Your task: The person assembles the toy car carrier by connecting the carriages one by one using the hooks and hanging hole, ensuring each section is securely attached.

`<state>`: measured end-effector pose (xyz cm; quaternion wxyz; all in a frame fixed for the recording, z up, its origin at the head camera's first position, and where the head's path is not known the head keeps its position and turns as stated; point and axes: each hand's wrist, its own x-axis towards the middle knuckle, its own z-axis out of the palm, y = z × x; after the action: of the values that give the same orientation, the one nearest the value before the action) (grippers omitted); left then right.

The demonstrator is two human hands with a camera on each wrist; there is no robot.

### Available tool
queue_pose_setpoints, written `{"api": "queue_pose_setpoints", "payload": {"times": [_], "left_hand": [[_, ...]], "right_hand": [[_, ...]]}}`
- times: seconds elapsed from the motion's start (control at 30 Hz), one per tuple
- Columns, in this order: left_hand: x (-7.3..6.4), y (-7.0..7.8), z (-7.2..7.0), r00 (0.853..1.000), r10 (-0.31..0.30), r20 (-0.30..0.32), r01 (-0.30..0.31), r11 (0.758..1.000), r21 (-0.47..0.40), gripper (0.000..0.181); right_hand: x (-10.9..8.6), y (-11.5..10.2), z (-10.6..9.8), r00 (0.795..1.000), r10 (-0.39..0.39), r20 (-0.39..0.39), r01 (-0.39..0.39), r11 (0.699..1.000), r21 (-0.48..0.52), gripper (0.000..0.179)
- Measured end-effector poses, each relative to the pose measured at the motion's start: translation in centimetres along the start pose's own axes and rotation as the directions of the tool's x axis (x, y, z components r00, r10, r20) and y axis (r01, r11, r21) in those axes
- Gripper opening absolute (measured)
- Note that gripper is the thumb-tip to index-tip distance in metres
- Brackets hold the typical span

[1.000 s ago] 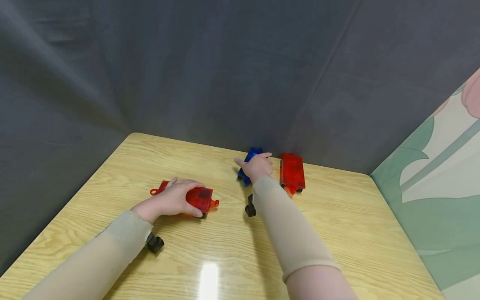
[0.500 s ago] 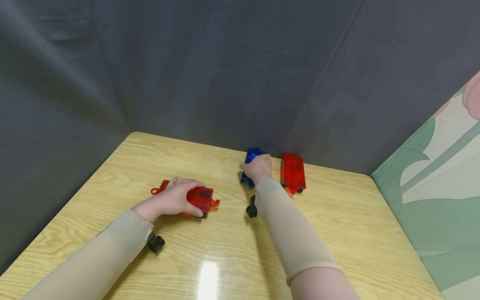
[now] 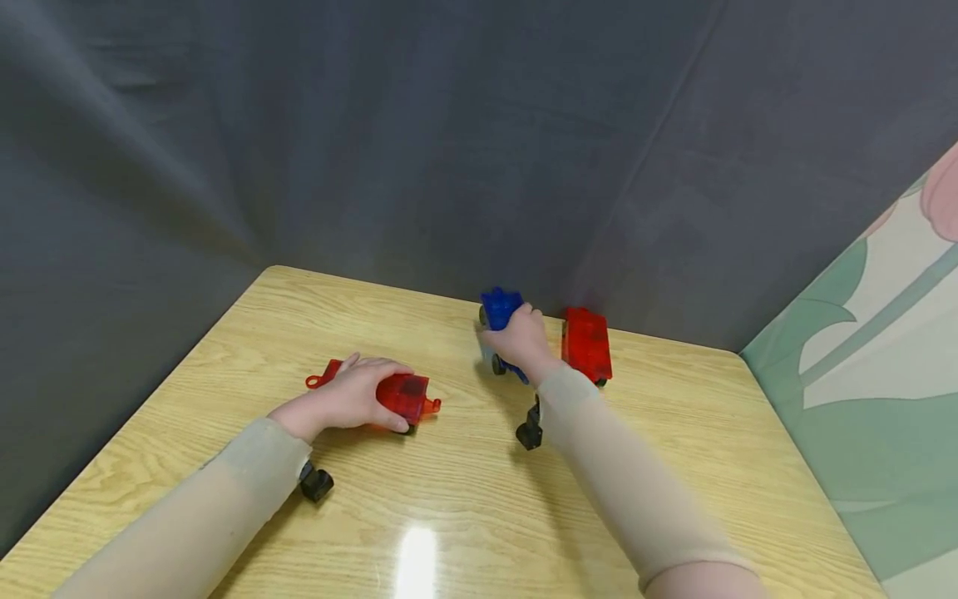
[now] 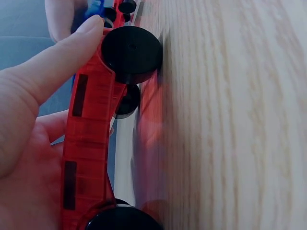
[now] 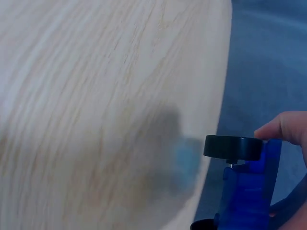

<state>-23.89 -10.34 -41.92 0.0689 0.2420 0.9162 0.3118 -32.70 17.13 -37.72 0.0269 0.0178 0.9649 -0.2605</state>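
Note:
My left hand [image 3: 350, 398] grips a translucent red toy train car [image 3: 405, 394] by its sides, its black wheels on the table. A ring coupling sticks out at its left end and a hook at its right. In the left wrist view my thumb lies along the side of this red car [image 4: 88, 129]. Towards the back edge, my right hand [image 3: 521, 339] holds a blue toy train car [image 3: 501, 308] between thumb and fingers. Tilted and raised, the blue car [image 5: 249, 196] casts a shadow on the wood in the right wrist view. My hand hides part of it.
Just right of my right hand, another red toy train car [image 3: 588, 343] stands near the back edge of the wooden table [image 3: 434, 507]. A dark grey curtain [image 3: 419, 150] hangs right behind that edge. Patterned fabric [image 3: 891, 349] lies beyond the right side.
My right hand has taken hold of the blue car, then lifted and tilted it off the table. The right forearm has swung to the right. My left hand stays on its red car.

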Motion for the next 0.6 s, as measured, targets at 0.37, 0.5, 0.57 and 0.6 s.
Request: {"api": "queue_pose_setpoints", "payload": {"times": [0.37,0.5,0.57,0.6], "left_hand": [[0.0,-0.2,-0.1,1.000,-0.003,-0.005,0.003,1.000,0.000,0.086],[0.0,-0.1,0.0,1.000,-0.006,-0.003,0.006,1.000,0.000,0.086],[0.1,0.0,0.1,1.000,-0.011,0.004,0.011,1.000,0.002,0.087],[0.1,0.0,0.2,1.000,-0.014,0.007,0.014,1.000,0.003,0.087]], "right_hand": [[-2.6,1.7,-1.7,0.985,-0.173,0.029,0.175,0.983,-0.062,0.095],[-3.8,2.5,-2.0,0.974,-0.210,0.089,0.214,0.976,-0.043,0.092],[-4.5,3.0,-2.3,0.964,-0.231,0.131,0.234,0.972,-0.011,0.092],[-4.8,3.2,-2.5,0.958,-0.244,0.152,0.246,0.969,0.006,0.093]]}}
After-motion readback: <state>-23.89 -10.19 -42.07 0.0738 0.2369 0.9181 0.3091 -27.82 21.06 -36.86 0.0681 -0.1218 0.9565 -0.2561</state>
